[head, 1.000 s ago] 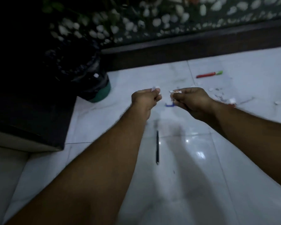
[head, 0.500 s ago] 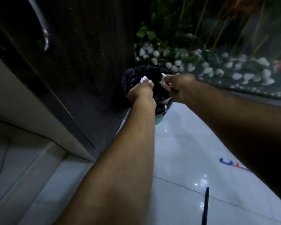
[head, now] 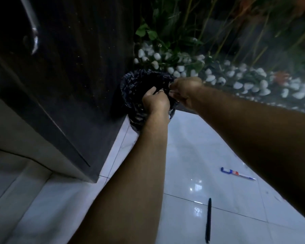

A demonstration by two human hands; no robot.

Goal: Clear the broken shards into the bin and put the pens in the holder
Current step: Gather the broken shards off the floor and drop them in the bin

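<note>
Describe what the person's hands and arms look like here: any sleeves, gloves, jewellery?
Both forearms are bare, no sleeves in view. The left hand and right hand wear no gloves. No watch or bracelet shows on either wrist. The dim light leaves rings too unclear to tell.

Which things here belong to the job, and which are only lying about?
Job:
- bin with black liner
- left hand, right hand, both at the bin
- blue-capped pen
- black pen

Not the job:
- white pebbles
- plants
- dark cabinet
</note>
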